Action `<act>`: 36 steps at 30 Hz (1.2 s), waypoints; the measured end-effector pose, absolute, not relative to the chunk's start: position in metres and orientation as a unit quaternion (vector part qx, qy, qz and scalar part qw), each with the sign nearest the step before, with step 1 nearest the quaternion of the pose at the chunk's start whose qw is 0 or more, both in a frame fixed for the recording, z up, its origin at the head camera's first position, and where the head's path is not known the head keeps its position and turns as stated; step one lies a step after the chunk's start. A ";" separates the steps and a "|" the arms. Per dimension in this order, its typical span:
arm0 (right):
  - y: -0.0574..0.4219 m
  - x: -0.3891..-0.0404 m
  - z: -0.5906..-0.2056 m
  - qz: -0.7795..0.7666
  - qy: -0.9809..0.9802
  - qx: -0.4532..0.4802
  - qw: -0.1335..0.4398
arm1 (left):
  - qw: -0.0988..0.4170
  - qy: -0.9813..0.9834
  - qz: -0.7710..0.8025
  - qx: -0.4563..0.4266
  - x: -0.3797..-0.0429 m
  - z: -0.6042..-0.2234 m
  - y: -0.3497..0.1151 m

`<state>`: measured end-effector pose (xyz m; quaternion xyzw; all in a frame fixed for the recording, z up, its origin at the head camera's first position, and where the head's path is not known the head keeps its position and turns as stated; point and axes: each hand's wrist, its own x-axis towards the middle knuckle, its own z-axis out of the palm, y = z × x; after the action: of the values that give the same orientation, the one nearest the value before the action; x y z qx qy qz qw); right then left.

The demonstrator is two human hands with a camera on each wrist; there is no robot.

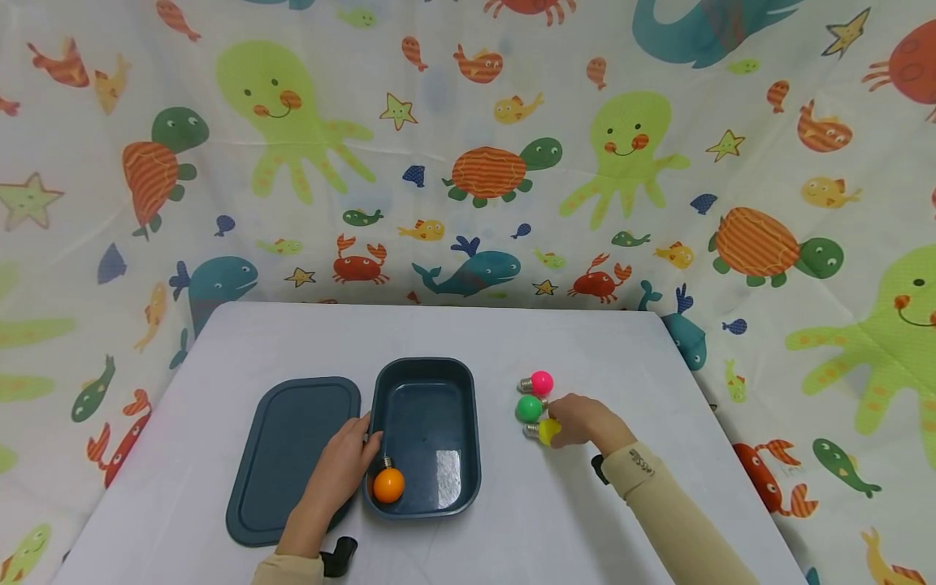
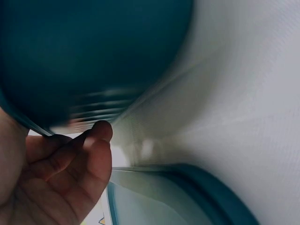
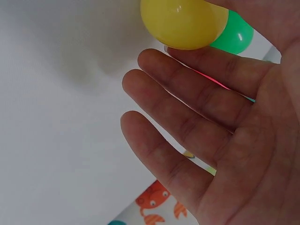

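My left hand (image 1: 338, 463) grips the left wall of a dark blue rectangular container (image 1: 427, 414), its thumb at the rim and its fingers along the outside. An orange toy light bulb (image 1: 389, 486) lies in the container's near left corner. To the right, my right hand (image 1: 587, 422) pinches a yellow light bulb (image 3: 183, 23) between thumb and index finger, the other fingers extended. A green light bulb (image 1: 529, 409) lies just beyond it, with a pink light bulb (image 1: 542, 383) farther back.
A flat dark blue lid (image 1: 288, 455) lies left of the container, partly under my left forearm. White cloth covers the table (image 1: 512, 520). Behind its far edge hangs a curtain (image 1: 468, 97) printed with sea animals.
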<state>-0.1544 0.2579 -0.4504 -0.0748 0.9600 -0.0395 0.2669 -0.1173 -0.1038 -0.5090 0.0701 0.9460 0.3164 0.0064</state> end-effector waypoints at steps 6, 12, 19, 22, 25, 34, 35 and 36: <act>0.258 -0.156 -0.452 -0.037 0.960 -0.073 0.266 | 0.009 0.947 0.315 0.067 -0.117 -0.510 -0.103; 0.257 -0.158 -0.446 -0.029 0.959 -0.074 0.272 | 0.010 0.946 0.316 0.066 -0.118 -0.511 -0.103; 0.254 -0.162 -0.433 -0.024 0.960 -0.074 0.270 | 0.008 0.946 0.318 0.067 -0.118 -0.510 -0.104; 0.251 -0.162 -0.429 -0.022 0.962 -0.080 0.262 | 0.009 0.946 0.317 0.068 -0.118 -0.510 -0.103; 0.246 -0.163 -0.424 -0.007 0.965 -0.095 0.245 | 0.011 0.946 0.316 0.066 -0.118 -0.511 -0.103; 0.232 -0.166 -0.417 0.000 0.968 -0.124 0.219 | 0.011 0.946 0.316 0.066 -0.119 -0.511 -0.104; 0.231 -0.166 -0.417 0.000 0.968 -0.130 0.216 | 0.012 0.946 0.317 0.066 -0.119 -0.511 -0.104; 0.229 -0.166 -0.416 -0.003 0.968 -0.135 0.213 | 0.012 0.946 0.317 0.067 -0.119 -0.511 -0.104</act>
<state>-0.1665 0.2289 -0.4162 -0.1352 0.9677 -0.0029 0.2125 -0.1190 -0.1039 -0.5112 0.0666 0.9460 0.3171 0.0120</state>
